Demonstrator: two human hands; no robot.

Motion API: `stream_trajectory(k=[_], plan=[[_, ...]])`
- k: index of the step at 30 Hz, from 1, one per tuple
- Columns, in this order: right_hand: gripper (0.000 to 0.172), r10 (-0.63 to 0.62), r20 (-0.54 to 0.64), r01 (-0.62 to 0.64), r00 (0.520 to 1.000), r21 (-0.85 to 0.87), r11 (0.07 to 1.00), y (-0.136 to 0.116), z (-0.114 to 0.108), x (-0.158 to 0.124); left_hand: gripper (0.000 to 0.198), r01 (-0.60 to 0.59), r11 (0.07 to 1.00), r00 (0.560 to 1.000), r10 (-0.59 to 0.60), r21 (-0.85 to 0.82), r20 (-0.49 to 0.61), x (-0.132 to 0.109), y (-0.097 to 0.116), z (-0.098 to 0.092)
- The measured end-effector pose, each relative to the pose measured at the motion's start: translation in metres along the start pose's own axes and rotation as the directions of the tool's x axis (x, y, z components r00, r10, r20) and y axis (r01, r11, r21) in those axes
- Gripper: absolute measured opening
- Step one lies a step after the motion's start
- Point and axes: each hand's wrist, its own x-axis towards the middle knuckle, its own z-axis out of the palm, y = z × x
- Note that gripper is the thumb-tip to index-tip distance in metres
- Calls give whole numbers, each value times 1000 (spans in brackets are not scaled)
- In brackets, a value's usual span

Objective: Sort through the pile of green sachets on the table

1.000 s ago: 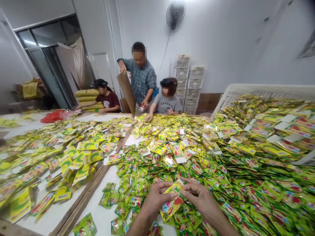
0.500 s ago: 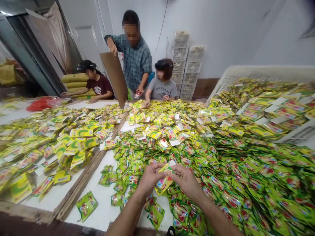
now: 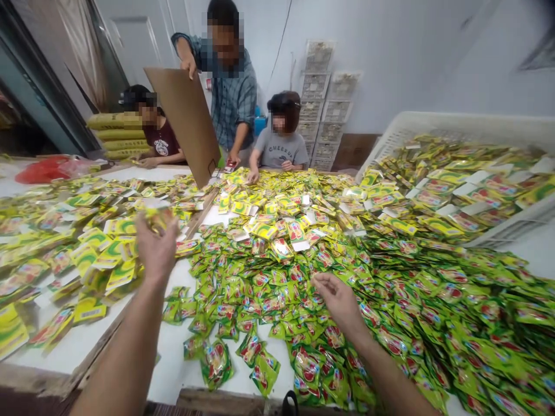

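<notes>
My left hand [image 3: 156, 248] is stretched out over the left part of the table, its fingers spread. A yellow box [image 3: 158, 216], smeared by motion, is at its fingertips. Under and around that hand lie many small yellow boxes [image 3: 97, 238], some with white flaps sticking out. My right hand [image 3: 338, 297] is low over the heap of green sachets [image 3: 416, 323], with thumb and fingers drawn together. Whatever is between those fingertips is too small to make out. Several loose green sachets [image 3: 217, 364] lie on the white table top between my arms.
A wooden strip [image 3: 104, 341] divides the table. At right a white plastic basket [image 3: 451, 121] of yellow boxes stands tilted. Across the table, a standing person [image 3: 236, 98] holds a cardboard sheet [image 3: 186, 127]; two seated people [image 3: 281, 144] work there. Stacked crates [image 3: 318, 86] stand behind.
My hands have parted from the yellow box they held together. The left has swung left over the boxes; the right has moved slightly right onto the sachets. The cardboard sheet has shifted left.
</notes>
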Motion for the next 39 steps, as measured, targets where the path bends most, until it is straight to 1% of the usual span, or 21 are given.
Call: stream_trajectory(k=[1, 2, 3, 5, 6, 8, 10, 11, 13, 15, 18, 20, 21, 23, 25, 26, 28, 30, 32, 37, 39], plan=[[33, -13, -34, 11, 999, -44, 999, 0, 1, 9, 69, -53, 996, 991, 62, 78, -116, 10, 1, -1], [31, -40, -54, 35, 998, -96, 995, -2, 4, 19, 72, -71, 990, 986, 88, 119, -143, 12, 2, 3], [30, -80, -57, 71, 995, -149, 986, -4, 11, 30, 70, -85, 988, 990, 99, 131, -105, 7, 3, 11], [29, -174, -27, 160, 984, -266, 950, -9, 29, 52, 54, -49, 997, 987, 38, 67, 154, -21, 2, 34], [30, -211, -11, 195, 977, -347, 917, -11, 39, 63, 48, 9, 1000, 954, -17, 28, 300, -39, -1, 47], [35, -231, 65, 232, 971, -505, 832, -11, 54, 79, 40, 123, 992, 834, -89, -26, 544, -78, -10, 71], [42, -200, 126, 235, 972, -593, 770, -6, 60, 86, 37, 226, 971, 735, -115, -80, 669, -108, -20, 86], [41, -176, 119, 212, 977, -602, 770, -4, 60, 85, 37, 271, 958, 704, -128, -98, 698, -119, -25, 90], [33, -113, 42, 118, 993, -532, 838, 0, 54, 74, 39, 370, 922, 665, -179, -112, 725, -132, -30, 92], [29, -35, 8, 36, 999, -309, 950, 0, 48, 52, 43, 510, 850, 612, -253, -130, 750, -140, -29, 92], [26, -20, 241, -8, 970, 115, 993, -4, 45, 11, 53, 729, 647, 498, -276, -224, 822, -153, -19, 94], [24, -72, 401, -16, 913, 211, 977, -4, 45, -12, 57, 801, 533, 449, -234, -273, 862, -162, -11, 95], [24, -83, 431, 0, 898, 189, 982, -3, 43, -19, 57, 816, 505, 438, -223, -281, 871, -166, -8, 95], [27, -72, 362, 58, 929, 50, 997, 0, 35, -18, 52, 821, 504, 431, -241, -268, 869, -171, -6, 93], [28, -57, 130, 78, 990, -165, 983, 5, 20, 0, 49, 808, 540, 430, -269, -235, 861, -173, -7, 90], [29, -62, -15, 55, 998, -275, 960, 8, 11, 14, 47, 799, 559, 431, -276, -221, 859, -174, -8, 88], [30, -101, -259, -52, 961, -526, 849, 14, -5, 44, 45, 784, 589, 428, -281, -198, 859, -173, -11, 84], [34, -86, -268, -125, 960, -678, 724, 21, -14, 68, 42, 771, 608, 431, -278, -190, 859, -173, -13, 82], [32, -70, -196, -98, 978, -730, 677, 29, -15, 79, 41, 765, 616, 429, -269, -189, 862, -173, -16, 80], [25, -67, -113, -30, 991, -688, 725, 47, -2, 63, 43, 723, 663, 442, -229, -193, 868, -175, -25, 76], [30, -42, -135, -56, 990, -652, 756, 50, -1, 52, 43, 604, 778, 503, -200, -176, 841, -176, -27, 75]])
